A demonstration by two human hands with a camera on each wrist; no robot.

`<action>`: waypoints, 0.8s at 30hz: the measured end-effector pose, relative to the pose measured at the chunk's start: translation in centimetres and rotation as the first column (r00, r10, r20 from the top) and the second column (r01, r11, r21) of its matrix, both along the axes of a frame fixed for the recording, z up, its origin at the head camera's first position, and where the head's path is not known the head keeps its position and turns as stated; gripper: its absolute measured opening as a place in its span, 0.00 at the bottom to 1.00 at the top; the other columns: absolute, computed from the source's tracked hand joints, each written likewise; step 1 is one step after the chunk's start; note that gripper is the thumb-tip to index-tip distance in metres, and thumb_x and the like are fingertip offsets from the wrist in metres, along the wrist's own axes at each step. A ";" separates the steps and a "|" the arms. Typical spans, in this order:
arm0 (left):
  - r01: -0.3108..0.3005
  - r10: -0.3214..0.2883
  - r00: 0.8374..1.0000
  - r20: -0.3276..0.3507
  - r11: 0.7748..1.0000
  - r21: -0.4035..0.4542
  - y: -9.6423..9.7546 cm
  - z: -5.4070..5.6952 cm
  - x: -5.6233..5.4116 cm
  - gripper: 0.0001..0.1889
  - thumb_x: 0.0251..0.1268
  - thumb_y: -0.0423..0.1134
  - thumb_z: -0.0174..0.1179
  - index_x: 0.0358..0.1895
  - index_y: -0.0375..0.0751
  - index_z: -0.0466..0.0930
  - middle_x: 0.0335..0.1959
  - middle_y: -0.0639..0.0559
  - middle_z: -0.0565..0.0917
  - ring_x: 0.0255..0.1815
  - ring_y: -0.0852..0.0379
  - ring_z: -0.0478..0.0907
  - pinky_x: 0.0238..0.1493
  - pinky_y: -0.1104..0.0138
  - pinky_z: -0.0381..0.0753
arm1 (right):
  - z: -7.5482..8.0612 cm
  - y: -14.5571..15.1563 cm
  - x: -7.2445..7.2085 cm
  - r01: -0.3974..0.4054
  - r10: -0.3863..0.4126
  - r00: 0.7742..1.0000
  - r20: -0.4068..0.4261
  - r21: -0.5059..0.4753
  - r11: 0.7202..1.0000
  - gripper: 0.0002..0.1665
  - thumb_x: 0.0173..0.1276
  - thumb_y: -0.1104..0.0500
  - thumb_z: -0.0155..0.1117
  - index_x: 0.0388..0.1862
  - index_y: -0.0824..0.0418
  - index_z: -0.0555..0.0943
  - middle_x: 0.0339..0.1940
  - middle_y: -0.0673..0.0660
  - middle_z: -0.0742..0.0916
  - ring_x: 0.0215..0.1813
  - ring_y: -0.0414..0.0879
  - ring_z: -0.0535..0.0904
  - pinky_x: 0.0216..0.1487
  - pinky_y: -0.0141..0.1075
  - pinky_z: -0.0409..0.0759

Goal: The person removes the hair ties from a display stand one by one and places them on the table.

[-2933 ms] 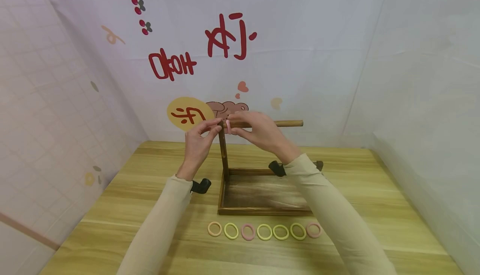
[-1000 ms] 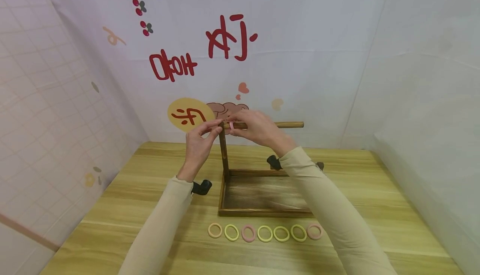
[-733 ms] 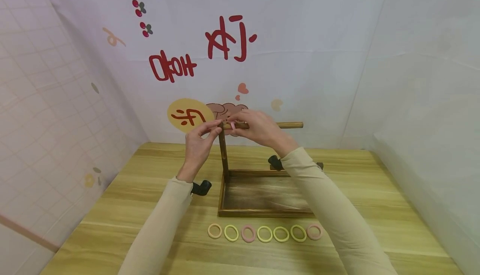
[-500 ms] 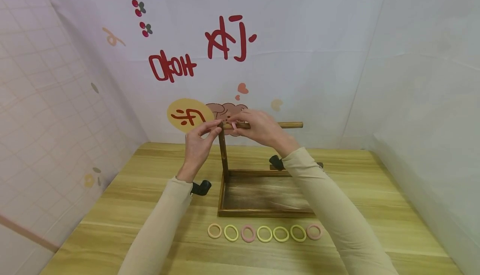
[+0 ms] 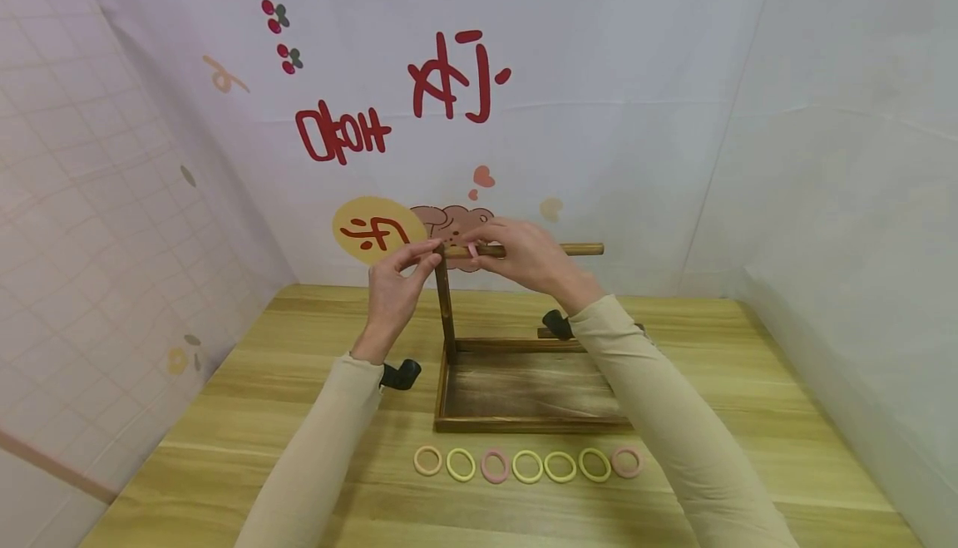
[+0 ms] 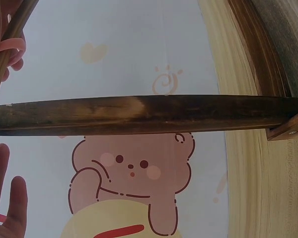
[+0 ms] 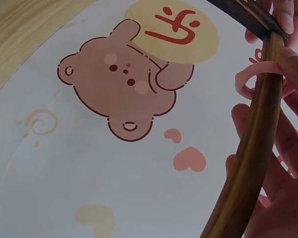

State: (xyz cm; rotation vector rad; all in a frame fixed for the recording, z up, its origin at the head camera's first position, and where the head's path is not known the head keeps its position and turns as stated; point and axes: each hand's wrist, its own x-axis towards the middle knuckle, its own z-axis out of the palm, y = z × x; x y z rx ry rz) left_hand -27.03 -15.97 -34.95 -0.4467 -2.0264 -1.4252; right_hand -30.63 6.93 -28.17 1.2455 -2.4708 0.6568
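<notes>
A dark wooden stand has an upright post [image 5: 445, 298] with a rod [image 5: 585, 249] reaching rightward from its top. My left hand [image 5: 392, 292] pinches the post's top corner between thumb and fingers. A pink ring [image 7: 248, 77] encircles the rod a short way from the post. My right hand [image 5: 527, 257] pinches that ring, thumb below and fingers above, in the head view. The left wrist view shows the ring [image 6: 15, 47] on the rod at upper left, with the post crossing the middle. Part of the ring is hidden behind the right hand's fingers.
The stand's shallow tray base [image 5: 524, 425] sits on the wood-grain table [image 5: 299, 415]. Before it lie several rings in a row, among them an orange ring [image 5: 428, 461], a yellow ring [image 5: 461, 465] and a dusky pink ring [image 5: 495, 466]. A printed cloth [image 5: 614, 116] hangs behind.
The right hand has drawn the pink ring a little to the right along the rod, away from the post. My left hand keeps its pinch on the post's top; the row of rings is unchanged.
</notes>
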 end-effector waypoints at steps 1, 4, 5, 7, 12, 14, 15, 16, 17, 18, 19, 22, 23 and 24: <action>0.000 0.000 1.000 0.002 1.000 0.000 0.0 0.0 0.0 0.14 0.71 0.39 0.68 0.56 0.43 0.89 0.55 0.49 0.89 0.53 0.48 0.86 0.57 0.51 0.82 | 0.0 0.0 0.0 -0.004 0.004 1.000 0.005 -0.006 1.000 0.21 0.71 0.60 0.73 0.62 0.56 0.85 0.53 0.53 0.88 0.51 0.47 0.85 0.53 0.43 0.84; 0.004 -0.004 1.000 0.010 1.000 0.006 0.0 0.1 0.0 0.14 0.71 0.39 0.68 0.56 0.42 0.89 0.55 0.49 0.89 0.53 0.49 0.86 0.57 0.52 0.82 | 0.0 0.1 -0.1 -0.015 0.015 1.000 0.010 -0.021 1.000 0.21 0.71 0.61 0.73 0.61 0.57 0.85 0.53 0.53 0.89 0.53 0.47 0.85 0.56 0.44 0.84; 0.004 -0.005 1.000 0.013 1.000 0.008 0.0 0.1 0.1 0.14 0.71 0.39 0.68 0.56 0.42 0.89 0.55 0.49 0.89 0.53 0.49 0.86 0.56 0.52 0.82 | 0.0 0.2 -0.1 -0.018 0.018 1.000 0.010 -0.024 1.000 0.21 0.71 0.62 0.73 0.61 0.58 0.85 0.53 0.53 0.89 0.53 0.47 0.85 0.56 0.44 0.84; 0.006 -0.006 1.000 0.018 1.000 0.012 0.0 0.1 0.1 0.14 0.71 0.39 0.68 0.56 0.42 0.89 0.55 0.49 0.89 0.53 0.49 0.86 0.56 0.53 0.82 | 0.0 0.2 -0.1 -0.021 0.021 1.000 0.010 -0.026 0.999 0.20 0.70 0.62 0.73 0.61 0.59 0.85 0.53 0.54 0.89 0.54 0.48 0.85 0.57 0.44 0.84; 0.004 -0.004 1.000 0.023 1.000 0.014 0.0 0.1 0.1 0.14 0.70 0.39 0.69 0.55 0.43 0.89 0.55 0.50 0.89 0.53 0.49 0.86 0.55 0.54 0.82 | -0.1 0.4 -0.1 -0.003 0.003 1.000 0.022 -0.018 1.000 0.22 0.71 0.60 0.73 0.62 0.61 0.84 0.54 0.56 0.88 0.54 0.48 0.86 0.58 0.43 0.84; 0.003 -0.003 1.000 0.024 1.000 0.015 0.0 0.2 0.1 0.14 0.70 0.39 0.69 0.55 0.43 0.90 0.55 0.50 0.89 0.53 0.49 0.86 0.55 0.54 0.82 | -0.1 0.5 0.0 0.005 -0.005 1.000 0.027 -0.016 1.000 0.23 0.71 0.60 0.73 0.63 0.61 0.83 0.53 0.56 0.88 0.54 0.48 0.86 0.57 0.42 0.84; 0.003 -0.003 1.000 0.025 1.000 0.015 0.0 0.2 0.1 0.14 0.70 0.39 0.69 0.55 0.43 0.90 0.55 0.50 0.89 0.53 0.49 0.86 0.55 0.55 0.82 | -0.1 0.5 0.0 0.006 -0.006 1.000 0.029 -0.019 1.000 0.23 0.70 0.60 0.73 0.63 0.62 0.83 0.53 0.56 0.88 0.53 0.48 0.86 0.57 0.42 0.84; 0.003 -0.004 1.000 0.025 1.000 0.015 0.0 0.2 0.1 0.14 0.70 0.39 0.69 0.55 0.43 0.89 0.55 0.50 0.89 0.53 0.49 0.86 0.55 0.56 0.82 | -0.1 0.5 0.0 0.007 -0.007 0.999 0.032 -0.021 1.000 0.23 0.70 0.60 0.74 0.62 0.62 0.83 0.53 0.56 0.88 0.53 0.48 0.86 0.57 0.41 0.84; 0.003 -0.003 1.000 0.026 1.000 0.015 0.0 0.2 0.1 0.14 0.70 0.39 0.69 0.55 0.43 0.89 0.55 0.50 0.89 0.53 0.49 0.86 0.54 0.57 0.82 | -0.1 0.5 0.0 0.006 -0.005 0.999 0.036 -0.026 1.000 0.22 0.70 0.61 0.74 0.61 0.62 0.83 0.52 0.56 0.88 0.53 0.48 0.87 0.56 0.41 0.84; 0.002 -0.003 1.000 0.026 1.000 0.015 0.0 0.2 0.1 0.14 0.70 0.39 0.69 0.55 0.43 0.90 0.55 0.50 0.89 0.53 0.49 0.86 0.54 0.58 0.82 | -0.1 0.5 0.0 0.003 -0.002 0.999 0.042 -0.032 0.999 0.21 0.70 0.61 0.74 0.60 0.63 0.84 0.52 0.56 0.88 0.53 0.48 0.87 0.56 0.41 0.84; 0.002 -0.002 1.000 0.025 1.000 0.015 0.0 0.2 0.1 0.13 0.70 0.39 0.69 0.55 0.43 0.90 0.55 0.50 0.89 0.53 0.49 0.86 0.53 0.59 0.82 | -0.1 0.6 0.0 0.005 -0.003 0.999 0.044 -0.033 0.999 0.20 0.70 0.61 0.74 0.59 0.62 0.84 0.52 0.56 0.88 0.53 0.48 0.87 0.56 0.41 0.84; 0.000 -0.001 1.000 0.023 1.000 0.017 0.0 0.1 0.1 0.13 0.70 0.40 0.69 0.55 0.44 0.90 0.55 0.51 0.89 0.52 0.50 0.86 0.52 0.62 0.81 | -0.2 0.7 0.0 0.004 -0.001 0.998 0.057 -0.048 0.999 0.17 0.70 0.61 0.74 0.55 0.62 0.84 0.50 0.55 0.89 0.52 0.48 0.87 0.56 0.41 0.84; 0.000 -0.001 1.000 0.022 1.000 0.017 0.0 0.1 0.1 0.13 0.70 0.40 0.69 0.55 0.44 0.90 0.55 0.51 0.89 0.52 0.50 0.86 0.52 0.62 0.81 | -0.2 0.7 -0.1 0.003 0.000 0.998 0.059 -0.053 0.999 0.16 0.70 0.61 0.74 0.54 0.62 0.84 0.50 0.55 0.89 0.52 0.48 0.87 0.56 0.41 0.84; 0.000 -0.001 1.000 0.020 1.000 0.017 0.0 0.1 0.1 0.13 0.70 0.40 0.69 0.55 0.44 0.90 0.55 0.51 0.89 0.52 0.50 0.86 0.52 0.62 0.81 | -0.2 0.7 0.0 0.004 0.000 0.998 0.059 -0.055 0.998 0.15 0.70 0.61 0.73 0.54 0.61 0.85 0.50 0.54 0.89 0.52 0.48 0.87 0.56 0.41 0.84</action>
